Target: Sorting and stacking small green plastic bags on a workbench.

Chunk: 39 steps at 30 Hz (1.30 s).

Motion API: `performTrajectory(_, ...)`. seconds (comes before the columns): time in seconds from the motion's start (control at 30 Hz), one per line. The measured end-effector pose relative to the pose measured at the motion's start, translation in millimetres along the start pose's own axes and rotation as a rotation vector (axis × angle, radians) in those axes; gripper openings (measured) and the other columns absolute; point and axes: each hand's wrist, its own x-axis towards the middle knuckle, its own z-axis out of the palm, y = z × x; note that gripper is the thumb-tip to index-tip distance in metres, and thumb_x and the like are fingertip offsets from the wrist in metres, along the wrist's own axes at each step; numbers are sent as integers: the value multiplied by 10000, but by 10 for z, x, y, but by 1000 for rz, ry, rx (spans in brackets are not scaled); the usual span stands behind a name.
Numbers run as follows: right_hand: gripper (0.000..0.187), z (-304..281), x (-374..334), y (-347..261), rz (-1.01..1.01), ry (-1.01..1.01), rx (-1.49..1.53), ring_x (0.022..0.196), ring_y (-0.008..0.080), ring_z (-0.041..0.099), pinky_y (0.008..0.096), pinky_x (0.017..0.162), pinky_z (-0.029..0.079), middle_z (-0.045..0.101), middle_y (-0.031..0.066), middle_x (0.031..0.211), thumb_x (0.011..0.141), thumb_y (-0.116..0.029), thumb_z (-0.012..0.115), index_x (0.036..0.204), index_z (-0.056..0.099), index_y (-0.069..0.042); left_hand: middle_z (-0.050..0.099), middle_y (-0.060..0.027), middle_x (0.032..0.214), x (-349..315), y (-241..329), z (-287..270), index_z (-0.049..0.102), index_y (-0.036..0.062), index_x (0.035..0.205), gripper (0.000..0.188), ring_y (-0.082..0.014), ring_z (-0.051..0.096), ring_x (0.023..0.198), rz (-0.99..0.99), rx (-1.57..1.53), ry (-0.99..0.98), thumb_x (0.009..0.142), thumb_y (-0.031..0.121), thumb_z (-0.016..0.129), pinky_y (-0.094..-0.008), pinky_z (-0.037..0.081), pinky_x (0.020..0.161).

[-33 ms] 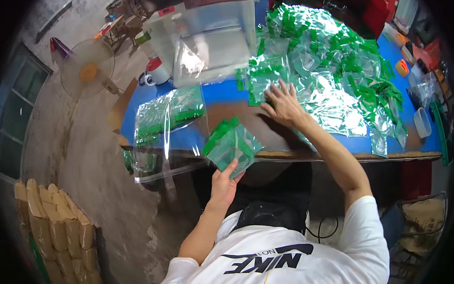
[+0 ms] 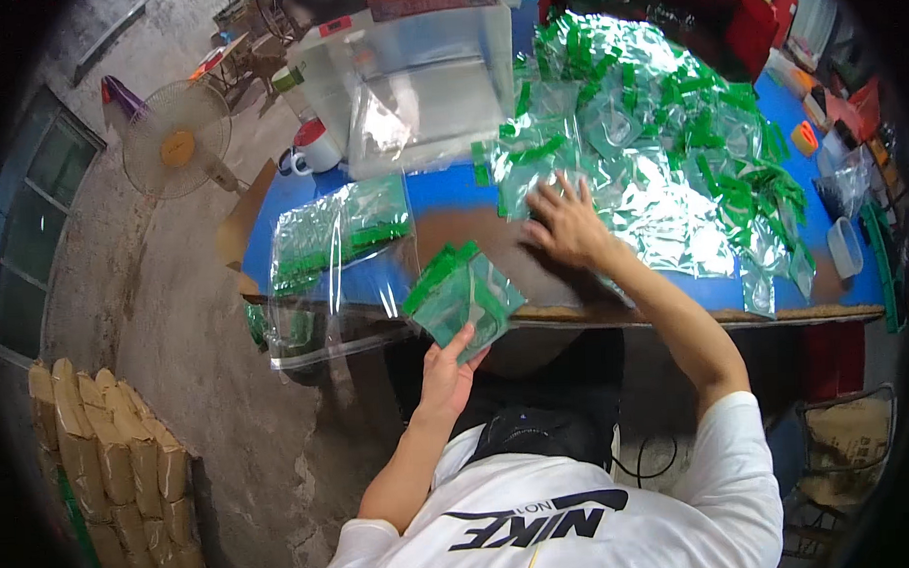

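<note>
My left hand (image 2: 450, 372) pinches a small fanned stack of clear plastic bags with green top strips (image 2: 467, 299), held just off the table's front edge. At the near left side of a big heap of such bags (image 2: 660, 157), my right hand (image 2: 570, 225) has its fingers spread, touching or just over a clear bag with a green strip (image 2: 536, 176). To the left, a large clear plastic bag (image 2: 347, 288) lies across the table edge, with rows of the small green-striped bags inside its upper part.
The blue table (image 2: 451, 192) has a brown worn patch in front of me. At the back stands a stack of large clear sheets or bags (image 2: 423, 100), beside a white and red mug (image 2: 316, 149). A fan (image 2: 177, 148) and brown packages (image 2: 120, 456) are on the left; a clear tub (image 2: 846, 247) sits right.
My right hand has drawn slightly toward me. The small stack in my left hand has barely shifted.
</note>
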Motion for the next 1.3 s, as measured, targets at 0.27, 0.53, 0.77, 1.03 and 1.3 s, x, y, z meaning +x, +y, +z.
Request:
performTrajectory(0.27,417,-498,-109,-421,-2,-458,674,1350,400,419,477,1123,342,516,201,1391,949,-271,588,1307,574,-57,648,-80,1215,-51,16,91,586,34,1259,356,-220,649,1079,-133,83,-9,925,117,677,-381,544,906)
performTrajectory(0.53,770,-351,-639,-444,-296,-184,332,1212,283,516,451,969,427,555,94,1321,714,-254,824,1383,484,-79,716,-42,1041,-315,185,-308,706,-8,1070,312,-139,640,955,225,754,-140,770,-14,792,-310,491,914)
performTrajectory(0.77,98,-876,-701,-697,227,-82,877,534,296,547,371,533,438,571,185,674,955,-91,609,1033,623,-33,461,-195,1459,-362,439,-132,765,21,915,241,-380,360,1427,726,1053,-375,686,68,825,-469,263,1166)
performTrajectory(1.03,341,-1166,-902,-400,317,-339,1181,1018,177,612,332,909,476,677,163,1072,1027,-257,512,1185,628,23,714,-89,1035,-357,111,53,684,-8,1030,218,-154,653,962,432,947,-481,826,-6,761,-335,487,937)
performTrajectory(1.3,860,-760,-1336,-190,-19,-329,192,1477,422,210,578,1194,134,319,203,1564,848,-604,635,1499,389,-97,633,-71,1226,-452,-186,38,569,13,1261,433,-180,625,1090,166,86,-77,850,-34,700,-341,483,991)
